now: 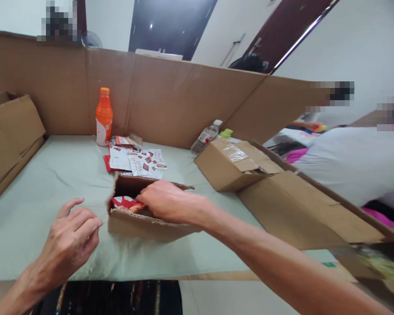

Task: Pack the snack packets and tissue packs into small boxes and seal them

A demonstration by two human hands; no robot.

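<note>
A small open cardboard box point(154, 229) stands on the table in front of me. My right hand point(166, 201) reaches down inside it with curled fingers, closed at the right end of a red and white packet point(125, 202). Its fingertips are partly hidden in the box. Just left of the box, my left hand point(75, 232) hovers with thumb and index apart and the other fingers bent, with nothing seen in it. Behind the box lie white pouches with red print point(147, 162), on top of a red packet.
An orange bottle point(104, 118) stands upright at the back. A clear bottle point(206, 136) leans near a taped cardboard box point(236, 164) on the right. Another carton point(13, 140) is at the left. A tall cardboard wall point(170, 96) bounds the back; a person in white point(354, 162) is beyond it.
</note>
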